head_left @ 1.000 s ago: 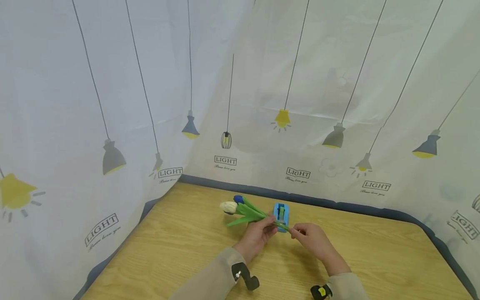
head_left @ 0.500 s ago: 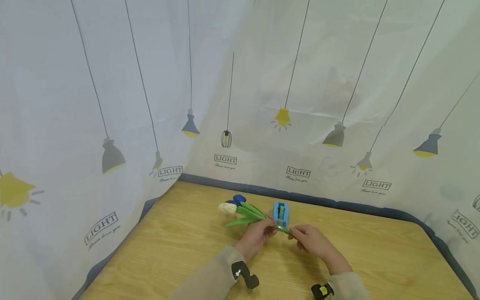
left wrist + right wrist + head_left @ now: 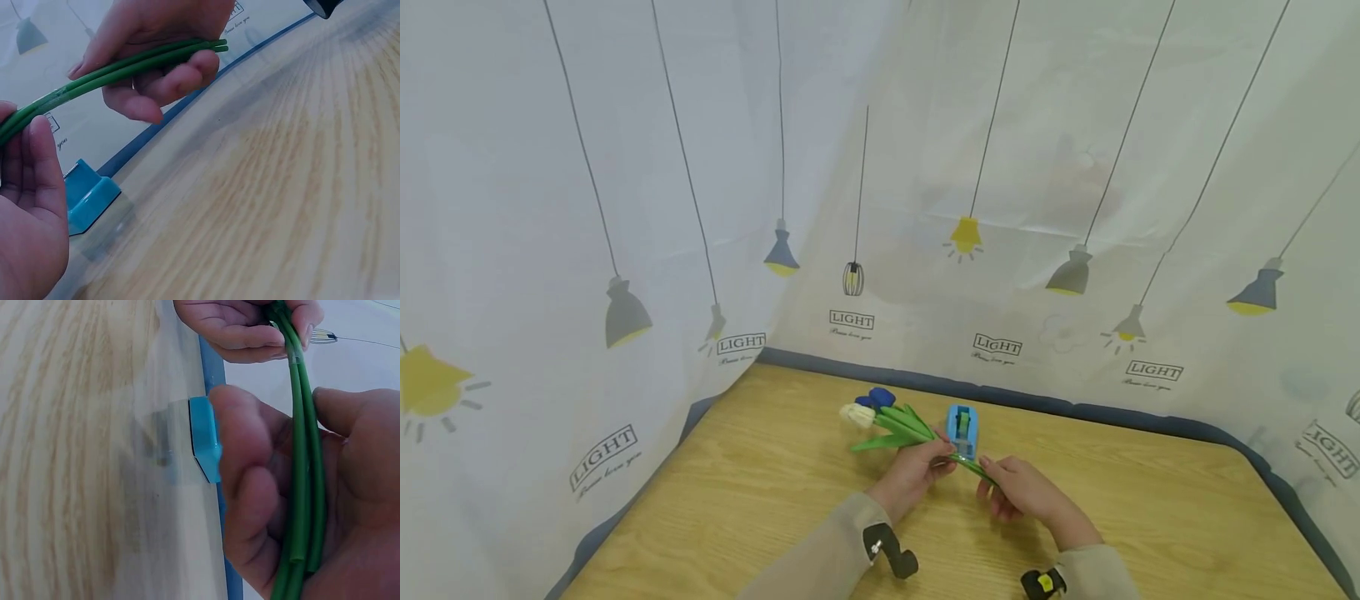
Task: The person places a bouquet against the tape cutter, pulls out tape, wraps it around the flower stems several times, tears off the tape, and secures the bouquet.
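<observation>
A small bunch of artificial tulips, one white head and blue ones, lies slantwise between my hands above the table. My left hand pinches the stems just below the leaves. Beside its fingertips, clear tape lies around the green stems. My right hand holds the lower stems, its fingers loosely curled and the stem ends across the palm in the right wrist view. Just behind the hands stands a blue tape dispenser, partly hidden by the left fingers.
The wooden table reaches back to a dark blue band at the foot of a white curtain printed with lamps. Black camera mounts sit at both wrists, over beige sleeves.
My right hand has slid slightly down and right along the stems, and its fingers have spread lower. The bunch has turned a little, showing more of the blue heads. My left hand stays nearly in place.
</observation>
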The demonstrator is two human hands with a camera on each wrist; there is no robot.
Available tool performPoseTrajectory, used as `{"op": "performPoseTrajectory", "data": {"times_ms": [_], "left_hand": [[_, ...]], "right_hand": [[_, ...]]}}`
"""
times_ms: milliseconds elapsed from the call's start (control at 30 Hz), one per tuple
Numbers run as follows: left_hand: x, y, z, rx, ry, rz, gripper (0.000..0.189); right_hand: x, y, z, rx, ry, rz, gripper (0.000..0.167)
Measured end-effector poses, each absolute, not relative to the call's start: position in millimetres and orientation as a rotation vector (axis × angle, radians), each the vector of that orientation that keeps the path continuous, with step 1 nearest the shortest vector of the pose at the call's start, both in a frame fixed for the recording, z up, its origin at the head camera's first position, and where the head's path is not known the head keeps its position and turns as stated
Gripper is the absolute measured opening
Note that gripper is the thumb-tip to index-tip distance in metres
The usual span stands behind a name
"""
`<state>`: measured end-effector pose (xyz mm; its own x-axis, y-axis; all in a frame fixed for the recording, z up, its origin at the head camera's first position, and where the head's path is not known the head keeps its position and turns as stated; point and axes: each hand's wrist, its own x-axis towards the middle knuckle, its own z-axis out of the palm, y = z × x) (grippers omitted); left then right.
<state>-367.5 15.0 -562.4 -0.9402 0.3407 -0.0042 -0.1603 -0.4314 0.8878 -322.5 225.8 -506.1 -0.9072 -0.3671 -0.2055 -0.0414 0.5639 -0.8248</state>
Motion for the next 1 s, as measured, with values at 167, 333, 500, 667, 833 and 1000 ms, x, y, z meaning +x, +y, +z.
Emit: {"op": "performPoseTrajectory", "data": {"times_ms": [167, 333, 500, 667, 833, 1000], "left_hand": [[-367, 14, -562, 0.272, 1.453, 2.414, 0.011], [-366, 14, -560, 0.263, 1.438, 2.41, 0.011], [-366, 15, -557, 0.242, 1.398, 2.426, 0.011], [-363, 16, -553, 0.217, 1.362, 2.471, 0.007], [-362, 15, -551, 0.201, 1.345, 2.481, 0.014], [-362, 15, -552, 0.204, 1.334, 2.469, 0.013]], "right_hand": [[-324, 224, -507, -0.357, 2.477, -1.277, 0.065], [-325, 222, -507, -0.368, 2.588, -1.215, 0.065], [-327, 220, -507, -0.318, 2.672, -1.182, 0.06], [-327, 220, -507, -0.292, 2.709, -1.182, 0.054], [-326, 218, -504, -0.292, 2.735, -1.208, 0.049], [-325, 218, -504, -0.313, 2.777, -1.173, 0.042]]}}
